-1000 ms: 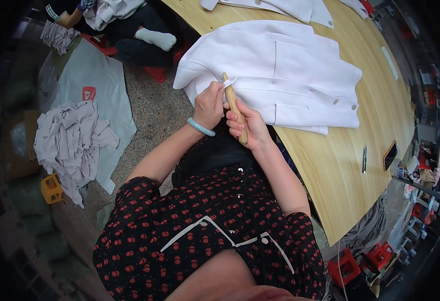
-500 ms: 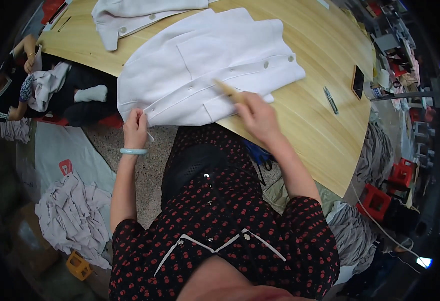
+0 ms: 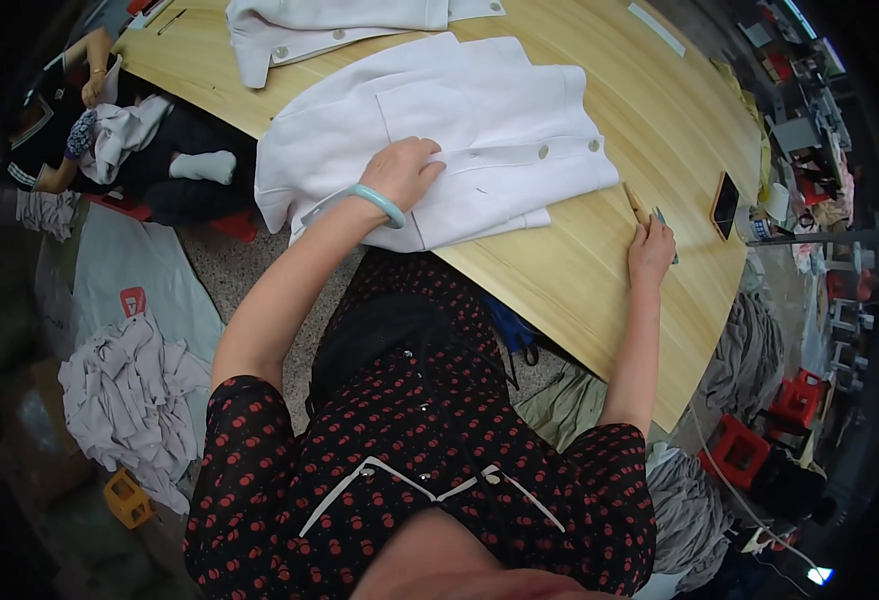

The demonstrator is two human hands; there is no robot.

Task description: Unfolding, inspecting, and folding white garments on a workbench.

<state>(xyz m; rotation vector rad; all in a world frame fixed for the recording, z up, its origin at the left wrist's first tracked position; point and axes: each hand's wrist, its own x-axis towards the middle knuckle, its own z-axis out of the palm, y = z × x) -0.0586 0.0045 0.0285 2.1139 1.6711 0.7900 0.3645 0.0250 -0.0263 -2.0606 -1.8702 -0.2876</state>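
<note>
A white jacket [image 3: 519,165] with round buttons lies spread on the wooden table, its front placket running crosswise. My left hand [image 3: 404,175], a pale bangle on its wrist, lies over the middle of the placket with fingers curled in on the cloth. Off the jacket's right side, my right hand [image 3: 651,250] rests at the tabletop with fingers closed around the lower end of a tan wooden stick [image 3: 633,200]. Partly covered by those fingers is a pair of thread snips [image 3: 661,216]. A short dark line [image 3: 481,190] marks the jacket's front.
Beyond lies another white garment [image 3: 349,30] with buttons. A phone [image 3: 725,206] sits near the table's right edge. At the left, another person [image 3: 69,130] handles pale cloth. Cloth heaps [image 3: 134,400] and red stools [image 3: 734,450] stand around the table [image 3: 579,290].
My right hand has moved from above the jacket rightward to the snips, with the stick. My left hand has left the jacket's near left corner for its middle. The view has shifted slightly.
</note>
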